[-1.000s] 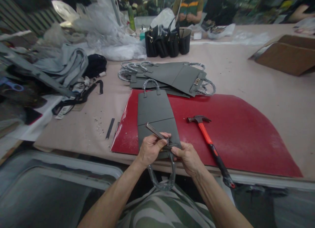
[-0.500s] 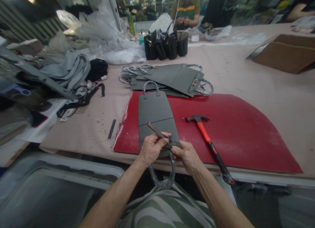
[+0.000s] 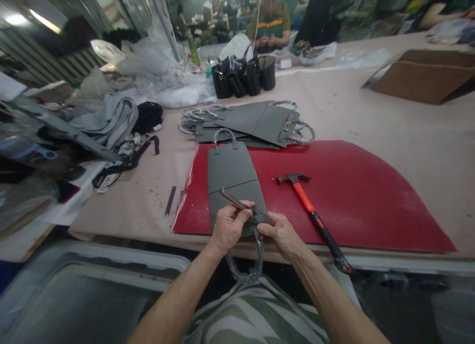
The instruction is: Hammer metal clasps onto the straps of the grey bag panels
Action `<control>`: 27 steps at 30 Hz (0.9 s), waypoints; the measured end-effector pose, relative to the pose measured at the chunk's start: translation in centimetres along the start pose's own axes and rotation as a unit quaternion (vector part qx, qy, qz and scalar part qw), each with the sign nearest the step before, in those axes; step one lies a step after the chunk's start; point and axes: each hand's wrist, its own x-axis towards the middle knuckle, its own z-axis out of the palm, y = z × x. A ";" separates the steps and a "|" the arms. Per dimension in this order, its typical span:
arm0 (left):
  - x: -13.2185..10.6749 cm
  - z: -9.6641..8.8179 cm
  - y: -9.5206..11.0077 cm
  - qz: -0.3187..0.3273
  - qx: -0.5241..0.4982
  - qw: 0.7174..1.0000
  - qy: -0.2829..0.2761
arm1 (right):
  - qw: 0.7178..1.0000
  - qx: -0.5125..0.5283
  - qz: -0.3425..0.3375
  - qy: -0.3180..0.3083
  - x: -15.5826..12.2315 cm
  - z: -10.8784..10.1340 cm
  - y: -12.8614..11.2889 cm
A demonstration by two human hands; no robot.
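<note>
A grey leather bag panel [image 3: 232, 168] lies at the front of a red board [image 3: 334, 195], one plastic-wrapped handle at its far end and another [image 3: 243, 272] hanging over the table edge. My left hand [image 3: 230, 225] is closed round a slim metal punch-like tool [image 3: 233, 199], tilted up to the left above the panel. My right hand [image 3: 278, 232] pinches the panel's near edge by the base of the handle, thumb on top. Both hands nearly meet there, and the fingers hide the spot between them. A claw hammer [image 3: 311, 210] with a red and black handle rests right of them.
Behind the board lies a stack of grey bag panels [image 3: 256, 119]. Several black bags [image 3: 243, 76] stand farther back, with a person beyond them. A cardboard box [image 3: 423, 76] is at the right. Dark strips [image 3: 170, 200] lie left of the board; a grey plastic bin [image 3: 92, 284] stands below.
The view has shifted slightly, so the background sits a little differently in the picture. Both hands keep their hold on the tool and the panel, with barely any movement.
</note>
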 end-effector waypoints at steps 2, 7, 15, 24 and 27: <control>0.1 0.1 0.3 -0.002 0.016 1.000 0.005 | 1.000 0.002 0.005 -0.024 -0.2 -0.3 -0.1; 0.6 -0.1 1.1 -0.034 0.038 0.999 -0.003 | 0.999 -0.013 0.009 -0.032 -0.4 -0.4 -0.2; 0.5 -0.1 1.5 -0.017 0.052 0.998 0.012 | 1.000 -0.004 0.008 0.010 -0.4 0.6 -0.5; 0.3 0.5 1.7 0.028 0.086 0.996 0.013 | 1.000 0.009 0.027 0.013 -0.2 0.0 -0.7; 0.3 0.6 1.3 0.032 0.085 0.996 0.013 | 1.000 0.003 0.025 0.016 -0.1 0.0 -0.6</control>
